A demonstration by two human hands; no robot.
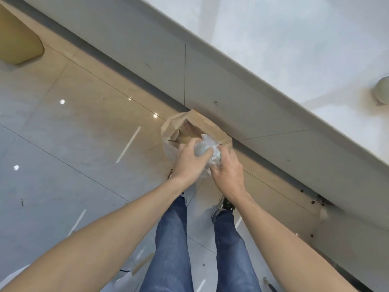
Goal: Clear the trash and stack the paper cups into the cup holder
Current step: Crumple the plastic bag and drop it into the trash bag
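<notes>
A crumpled clear plastic wrapper point(205, 147) with a bit of green on it is squeezed between both my hands. My left hand point(189, 160) grips its left side and my right hand point(228, 170) grips its right side. The bundle hangs right above the open mouth of a brown paper bag point(197, 124) that stands on the floor against the base of the counter. Brown paper scraps show inside the bag. A pale paper cup point(382, 91) lies on its side on the white countertop at the far right edge of view.
The white countertop point(294, 39) runs diagonally from the top to the right, with grey cabinet fronts point(210, 81) below it. A cardboard box point(19, 43) stands on the glossy tile floor at top left. My jeans-clad legs and shoes are below my hands.
</notes>
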